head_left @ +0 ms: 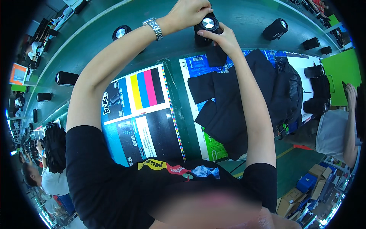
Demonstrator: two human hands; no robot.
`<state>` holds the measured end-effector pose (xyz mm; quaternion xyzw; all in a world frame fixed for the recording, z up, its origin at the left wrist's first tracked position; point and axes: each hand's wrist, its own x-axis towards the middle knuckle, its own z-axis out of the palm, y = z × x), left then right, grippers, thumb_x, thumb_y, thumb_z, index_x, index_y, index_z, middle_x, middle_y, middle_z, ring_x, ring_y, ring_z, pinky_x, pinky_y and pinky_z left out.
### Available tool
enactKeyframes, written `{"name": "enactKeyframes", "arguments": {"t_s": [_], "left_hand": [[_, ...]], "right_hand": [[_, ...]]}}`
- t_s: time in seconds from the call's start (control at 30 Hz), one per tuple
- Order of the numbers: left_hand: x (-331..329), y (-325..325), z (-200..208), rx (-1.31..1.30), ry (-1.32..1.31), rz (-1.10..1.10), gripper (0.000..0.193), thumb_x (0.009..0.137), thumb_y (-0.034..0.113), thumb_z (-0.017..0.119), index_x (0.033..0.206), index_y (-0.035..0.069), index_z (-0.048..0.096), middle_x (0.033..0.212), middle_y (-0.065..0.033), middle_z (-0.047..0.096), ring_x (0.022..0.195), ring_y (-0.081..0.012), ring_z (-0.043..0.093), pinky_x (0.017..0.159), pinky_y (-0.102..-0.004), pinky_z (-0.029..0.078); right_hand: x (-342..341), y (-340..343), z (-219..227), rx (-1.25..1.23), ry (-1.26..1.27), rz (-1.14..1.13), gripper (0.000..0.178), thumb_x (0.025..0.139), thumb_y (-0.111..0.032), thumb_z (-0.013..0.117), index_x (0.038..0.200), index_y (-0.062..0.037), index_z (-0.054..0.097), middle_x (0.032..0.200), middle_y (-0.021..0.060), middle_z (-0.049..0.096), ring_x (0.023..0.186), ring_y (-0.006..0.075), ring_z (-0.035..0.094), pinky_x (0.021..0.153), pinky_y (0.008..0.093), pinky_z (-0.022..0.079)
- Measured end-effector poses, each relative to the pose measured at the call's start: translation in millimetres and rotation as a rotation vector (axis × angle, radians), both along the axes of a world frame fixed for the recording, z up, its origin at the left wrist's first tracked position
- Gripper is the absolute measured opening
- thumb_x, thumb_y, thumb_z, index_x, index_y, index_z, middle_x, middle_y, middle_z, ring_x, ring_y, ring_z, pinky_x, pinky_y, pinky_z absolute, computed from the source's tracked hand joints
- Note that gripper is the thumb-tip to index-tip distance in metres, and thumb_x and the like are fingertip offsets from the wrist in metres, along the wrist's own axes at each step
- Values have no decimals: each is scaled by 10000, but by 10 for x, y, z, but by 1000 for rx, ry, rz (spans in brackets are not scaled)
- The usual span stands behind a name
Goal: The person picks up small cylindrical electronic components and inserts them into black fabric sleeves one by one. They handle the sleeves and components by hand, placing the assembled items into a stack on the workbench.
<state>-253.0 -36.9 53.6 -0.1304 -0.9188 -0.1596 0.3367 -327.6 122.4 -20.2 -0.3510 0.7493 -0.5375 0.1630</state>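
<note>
Both of my hands are on a black cylindrical speaker with a silver disc on its end, at the far side of the bench. My left hand, with a metal watch at the wrist, grips its far side, and the fingertips are partly hidden. From the right, my right hand wraps round the near side, thumb along the body. Below the speaker, between my forearms, lie black cloth pieces, partly under my right forearm. A similar speaker lies beyond my left forearm.
More black speakers lie along the green bench, one to the right and another at left. A colour-printed sheet covers the bench before me. A co-worker's hand shows at far right, above cardboard boxes on the floor.
</note>
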Motion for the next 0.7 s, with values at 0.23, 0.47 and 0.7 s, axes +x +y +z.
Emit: {"name": "enactKeyframes", "arguments": {"t_s": [0.23,0.47,0.7], "left_hand": [[-118,167,1,13,-12,-51,157,787,147,622,742,-3,632,732,-201,610,731,-383,597,648,-430,471],[-313,-347,37,-98,-518,200,446,843,424,667,797,-18,630,640,-31,518,602,-93,438,540,-289,365],[-249,-57,-8,-158,-124,7,236,826,185,666,775,-36,604,679,-120,529,625,-238,520,586,-352,413]], "right_hand": [[-96,88,-66,7,169,-45,631,598,-542,807,924,-20,671,772,76,668,622,125,600,594,256,476],[-173,-35,92,190,361,-149,864,509,-724,738,1014,-25,685,953,173,689,877,310,672,816,360,513],[-207,178,151,192,318,-197,967,410,-733,769,1043,-13,637,972,163,676,932,314,655,846,361,504]]}}
